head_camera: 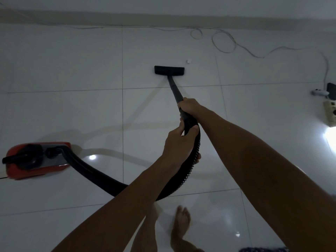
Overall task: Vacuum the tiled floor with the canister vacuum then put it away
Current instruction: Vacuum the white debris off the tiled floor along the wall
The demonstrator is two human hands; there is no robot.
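- Wand sits in my right hand, fingers wrapped high to steer the floor head lying flat at twelve o'clock.
- My left hand grips the ribbed hose just below, I judge to carry its weight.
- Canister vacuum rests at nine o'clock on the tiled floor, hose looping back with slack.
- A white scrap lies just beyond the head, around one o'clock.

My right hand grips the black wand and my left hand holds the ribbed hose just below it. The floor head sits flat on the far tiled floor, near a small white scrap. I see the red canister at near left.
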